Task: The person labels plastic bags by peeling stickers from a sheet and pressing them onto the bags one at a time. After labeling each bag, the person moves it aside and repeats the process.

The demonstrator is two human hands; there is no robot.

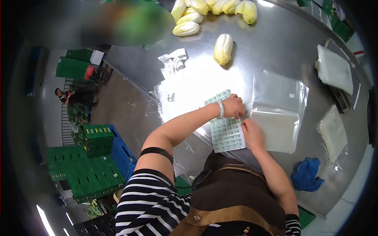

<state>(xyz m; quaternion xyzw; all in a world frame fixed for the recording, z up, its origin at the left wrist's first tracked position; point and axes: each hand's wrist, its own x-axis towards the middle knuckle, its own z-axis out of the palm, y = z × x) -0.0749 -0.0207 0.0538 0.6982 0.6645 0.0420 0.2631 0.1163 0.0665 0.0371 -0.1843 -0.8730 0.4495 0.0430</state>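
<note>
Both hands — left point(233, 106), right point(252, 131) — bent inward, pinching the label sheet point(225, 129).

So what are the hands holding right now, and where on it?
Both hands, left and right, pinch at the right edge of the green-printed label sheet; probably one label, too small to tell.

Table: a steel table point(275, 47) is seen, shiny and reflective.
Cabbages: one napa cabbage point(223, 48) is laid alone; a cabbage pile point(214, 10) is heaped at the far edge.
Cloth: a blue cloth point(306, 174) is crumpled near the front edge.
Crates: green crates point(84, 173) are stacked on the floor.
</note>
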